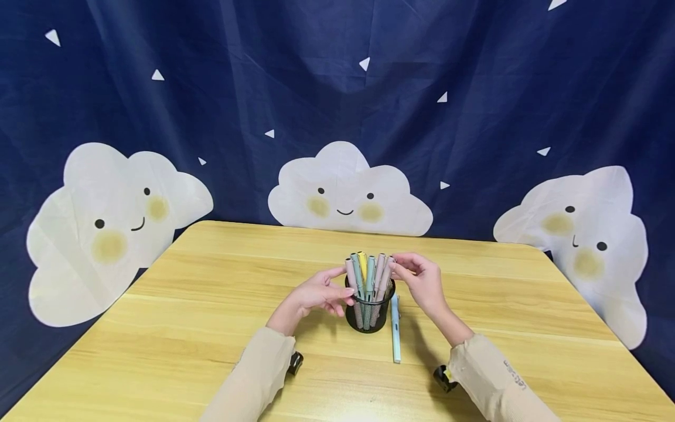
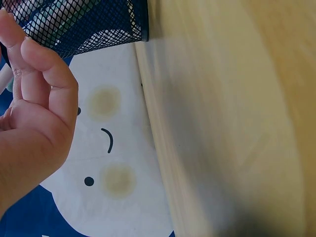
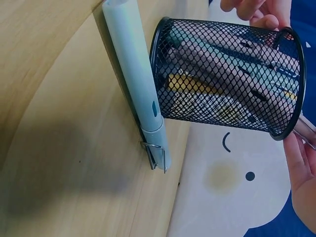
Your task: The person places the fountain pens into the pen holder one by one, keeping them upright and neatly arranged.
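A black mesh pen holder (image 1: 367, 316) stands upright on the table, filled with several capped pens in pale pink, grey-green and yellow. At its left side my left hand (image 1: 319, 291) holds the rim, thumb in front and index finger reaching behind. On the other side, my right hand (image 1: 423, 281) pinches the upper end of a pale pinkish pen (image 1: 387, 275) leaning at the rim. The pen's lower part shows only through the mesh (image 3: 227, 74). Flat on the wood, just right of the holder, lies a light blue pen (image 1: 396, 331) with a metal clip.
The wood-grain table (image 1: 184, 328) extends around the holder on all sides. Behind it hangs a dark blue curtain (image 1: 316, 88) printed with white clouds and small triangles. Each sleeve has a dark wrist device, such as the right one (image 1: 445, 378).
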{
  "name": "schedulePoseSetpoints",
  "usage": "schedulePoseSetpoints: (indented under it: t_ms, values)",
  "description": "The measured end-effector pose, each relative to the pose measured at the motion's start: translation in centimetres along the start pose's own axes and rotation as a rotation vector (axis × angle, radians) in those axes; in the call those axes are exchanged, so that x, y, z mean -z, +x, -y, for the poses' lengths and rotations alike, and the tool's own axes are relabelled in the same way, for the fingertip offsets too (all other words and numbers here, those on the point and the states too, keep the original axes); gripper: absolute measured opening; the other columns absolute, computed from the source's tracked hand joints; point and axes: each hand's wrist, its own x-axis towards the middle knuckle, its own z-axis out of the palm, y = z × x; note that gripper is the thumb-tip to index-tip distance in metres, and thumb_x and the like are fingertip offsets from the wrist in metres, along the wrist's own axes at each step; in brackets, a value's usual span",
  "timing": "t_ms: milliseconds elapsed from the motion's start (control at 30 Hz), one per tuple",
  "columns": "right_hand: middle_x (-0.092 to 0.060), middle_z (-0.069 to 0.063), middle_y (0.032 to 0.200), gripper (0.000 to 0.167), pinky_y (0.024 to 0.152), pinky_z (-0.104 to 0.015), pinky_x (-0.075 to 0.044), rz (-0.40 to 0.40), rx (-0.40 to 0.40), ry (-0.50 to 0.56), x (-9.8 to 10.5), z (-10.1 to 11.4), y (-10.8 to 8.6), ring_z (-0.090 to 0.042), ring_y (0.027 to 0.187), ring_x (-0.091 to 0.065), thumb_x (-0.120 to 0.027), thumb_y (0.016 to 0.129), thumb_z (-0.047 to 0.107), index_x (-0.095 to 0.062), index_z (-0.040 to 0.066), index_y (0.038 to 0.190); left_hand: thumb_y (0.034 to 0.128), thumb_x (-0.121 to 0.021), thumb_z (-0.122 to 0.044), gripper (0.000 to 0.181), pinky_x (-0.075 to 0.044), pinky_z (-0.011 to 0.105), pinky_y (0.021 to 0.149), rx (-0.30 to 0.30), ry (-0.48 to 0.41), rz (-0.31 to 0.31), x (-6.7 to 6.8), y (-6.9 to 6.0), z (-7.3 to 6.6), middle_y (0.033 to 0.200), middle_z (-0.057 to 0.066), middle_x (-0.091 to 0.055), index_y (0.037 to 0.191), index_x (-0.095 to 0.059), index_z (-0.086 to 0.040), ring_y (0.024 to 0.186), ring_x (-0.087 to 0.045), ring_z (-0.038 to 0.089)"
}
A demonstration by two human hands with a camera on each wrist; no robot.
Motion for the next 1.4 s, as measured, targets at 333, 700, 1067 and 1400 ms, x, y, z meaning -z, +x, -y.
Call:
schedulePoseSetpoints:
  t_ms: [333,700,1067,1400]
  values:
    - [-0.059,-0.034,0.085,0.012,0.062,-0.036,-0.052,-0.001,-0.011,-0.031,-0.1,0.9,-0.2,-0.010,0.063,-0.062,-0.058,0.077,-0.016,-0.058,-0.021,0.088,0.0856,-0.058,-0.009,0.075,-0.045,0.021,0.049,0.013,0.011,-0.005,0.0,0.0,0.0,0.075,0.006,-0.066,0.143,-0.011,-0.004,0.049,-0.058,0.011]
    - [-0.062,-0.028,0.080,0.009,0.059,-0.027,-0.052,0.017,-0.012,-0.137,0.1,1.0,-0.2,-0.010,0.060,-0.059,-0.062,0.077,-0.010,-0.062,-0.016,0.085,0.0856,-0.058,-0.009,0.075,-0.045,0.021,0.049,0.009,0.008,-0.003,0.1,-0.1,-0.1,0.075,0.006,-0.066,0.143,-0.010,-0.003,0.050,-0.058,0.011]
    - [-0.059,-0.032,0.082,0.011,0.055,-0.019,-0.050,0.012,-0.062,-0.091,0.4,1.0,-0.1,-0.007,0.062,-0.059,-0.057,0.082,-0.009,-0.061,-0.019,0.085,0.0855,-0.058,-0.008,0.075,-0.046,0.021,0.049,0.006,0.012,-0.005,0.1,0.0,0.0,0.076,0.007,-0.066,0.143,-0.010,-0.003,0.050,-0.058,0.012]
    - [-0.057,-0.034,0.083,0.017,0.058,-0.035,-0.053,0.016,-0.103,-0.072,1.0,-0.2,0.0,-0.005,0.064,-0.058,-0.053,0.087,-0.004,-0.058,-0.018,0.092,0.0856,-0.058,-0.009,0.075,-0.046,0.021,0.049,0.007,0.018,-0.006,0.1,0.0,0.1,0.076,0.007,-0.066,0.143,-0.010,-0.003,0.050,-0.058,0.011]
